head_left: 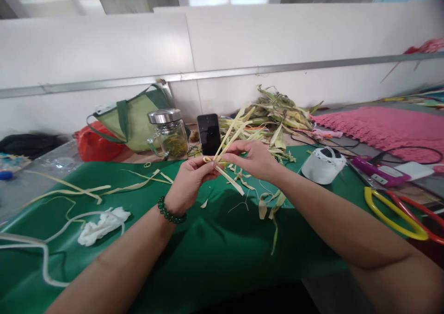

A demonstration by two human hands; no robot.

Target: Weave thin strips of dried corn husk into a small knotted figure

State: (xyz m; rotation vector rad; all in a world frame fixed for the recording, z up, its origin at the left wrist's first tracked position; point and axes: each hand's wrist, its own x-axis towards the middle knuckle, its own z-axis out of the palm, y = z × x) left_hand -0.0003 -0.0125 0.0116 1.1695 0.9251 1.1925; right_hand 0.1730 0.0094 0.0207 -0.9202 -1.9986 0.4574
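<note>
Two hands pinching pale leaf strips above green table.

Left hand point(189, 180), green bead bracelet point(169, 212) at wrist, and right hand point(255, 159) both grip thin pale-yellow leaf strips point(227, 140), raised over green-covered table point(208, 258). Beyond: black phone point(208, 133), lidded glass jar point(169, 133), heap of dried leaves point(277, 115).

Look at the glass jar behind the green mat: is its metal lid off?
No, the glass jar stands with its metal lid on top, beside the upright black phone.
</note>
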